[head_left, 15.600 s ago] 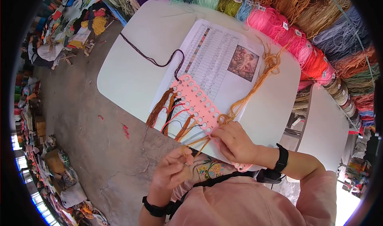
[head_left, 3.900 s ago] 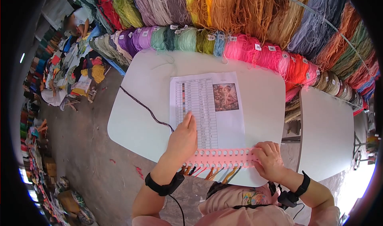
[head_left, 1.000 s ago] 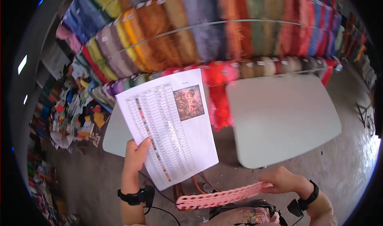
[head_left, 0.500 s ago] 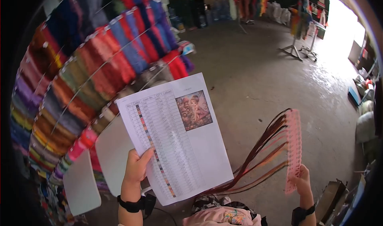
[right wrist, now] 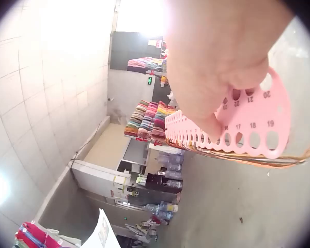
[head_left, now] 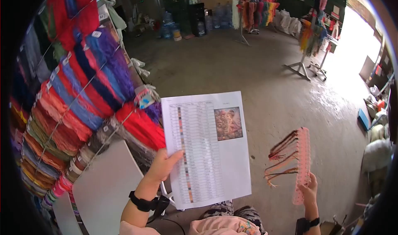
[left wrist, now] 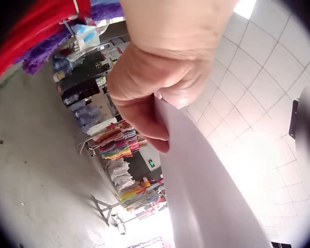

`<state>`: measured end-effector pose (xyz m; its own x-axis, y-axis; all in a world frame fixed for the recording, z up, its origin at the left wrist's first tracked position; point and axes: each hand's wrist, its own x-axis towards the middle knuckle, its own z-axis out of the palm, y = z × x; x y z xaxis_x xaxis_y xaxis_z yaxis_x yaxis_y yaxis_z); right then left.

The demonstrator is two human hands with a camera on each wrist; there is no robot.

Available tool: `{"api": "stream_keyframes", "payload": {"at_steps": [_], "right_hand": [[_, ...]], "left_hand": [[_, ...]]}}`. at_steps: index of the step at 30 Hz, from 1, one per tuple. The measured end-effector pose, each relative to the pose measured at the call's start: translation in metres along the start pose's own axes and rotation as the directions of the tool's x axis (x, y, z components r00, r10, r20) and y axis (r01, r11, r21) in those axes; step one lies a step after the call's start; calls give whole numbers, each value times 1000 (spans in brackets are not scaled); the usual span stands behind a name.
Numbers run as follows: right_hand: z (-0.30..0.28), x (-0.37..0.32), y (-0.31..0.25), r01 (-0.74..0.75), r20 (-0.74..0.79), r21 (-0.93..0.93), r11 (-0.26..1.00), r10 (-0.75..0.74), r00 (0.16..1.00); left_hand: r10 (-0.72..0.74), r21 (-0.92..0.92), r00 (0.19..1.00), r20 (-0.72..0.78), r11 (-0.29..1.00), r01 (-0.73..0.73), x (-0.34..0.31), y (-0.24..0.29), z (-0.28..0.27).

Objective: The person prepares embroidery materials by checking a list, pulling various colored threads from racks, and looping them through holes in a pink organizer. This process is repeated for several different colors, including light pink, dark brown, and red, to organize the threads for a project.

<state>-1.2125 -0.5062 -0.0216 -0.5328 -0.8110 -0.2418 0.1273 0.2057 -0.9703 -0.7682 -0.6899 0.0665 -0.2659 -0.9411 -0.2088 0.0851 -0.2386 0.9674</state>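
My left hand (head_left: 163, 165) pinches the left edge of a printed sheet (head_left: 232, 164) with a colour chart and a small picture, held upright in front of me. In the left wrist view the thumb and fingers of that hand (left wrist: 150, 88) close on the paper (left wrist: 196, 175). Off to the right, my right hand (head_left: 309, 189) grips the lower part of a pink holed strip (head_left: 304, 160), from which brown, pink and dark threads (head_left: 284, 146) hang to the left. Printed numbers run beside the holes of the strip (right wrist: 253, 121) in the right wrist view.
Racks of coloured yarn (head_left: 74, 98) stand on the left, above a white table (head_left: 107, 185). Concrete floor (head_left: 199, 65) stretches ahead. Farther off are water bottles (head_left: 168, 23) and a yarn stand (head_left: 304, 65); bags (head_left: 375, 152) lie along the right side.
The view has turned from the table and yarn wall to the floor. The sheet and strip, earlier on the table, are now held up. Since the last earlier frame, the sheet has moved right and straightened.
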Motion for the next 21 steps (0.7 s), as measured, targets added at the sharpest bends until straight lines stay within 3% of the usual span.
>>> {"api": "stream_keyframes", "payload": {"at_steps": [4, 5, 7, 9, 10, 12, 14, 19, 21], "right_hand": [[-7, 95, -10, -50, -50, 62, 997, 53, 997], [11, 132, 22, -71, -15, 71, 995, 73, 997], [21, 201, 27, -114, 31, 26, 993, 113, 993], [43, 284, 38, -109, 213, 78, 991, 91, 973], [55, 328, 38, -101, 302, 102, 990, 66, 951], [99, 411, 15, -76, 401, -17, 997, 76, 913], [142, 470, -19, -103, 497, -157, 982, 168, 851], [287, 606, -58, 107, 756, -244, 964, 121, 644], [356, 652, -55, 198, 838, -247, 949, 107, 535]], "left_hand": [[-66, 88, 998, -2, 994, 66, 99, 1, 29], [-76, 130, 997, 0, 989, 75, 129, -18, 18], [-106, 138, 994, -1, 985, 105, 181, -24, 27], [-138, 116, 990, -32, 983, 140, 226, -32, 35], [-90, 224, 990, -105, 968, 112, 244, -43, 32], [-117, 147, 961, -251, 977, 157, 270, -36, 33], [-167, 38, 905, -391, 980, 197, 281, -28, 38], [-236, -273, 698, -676, 960, 61, 333, -33, 40], [-200, -279, 652, -732, 960, -19, 370, -44, 32]]}}
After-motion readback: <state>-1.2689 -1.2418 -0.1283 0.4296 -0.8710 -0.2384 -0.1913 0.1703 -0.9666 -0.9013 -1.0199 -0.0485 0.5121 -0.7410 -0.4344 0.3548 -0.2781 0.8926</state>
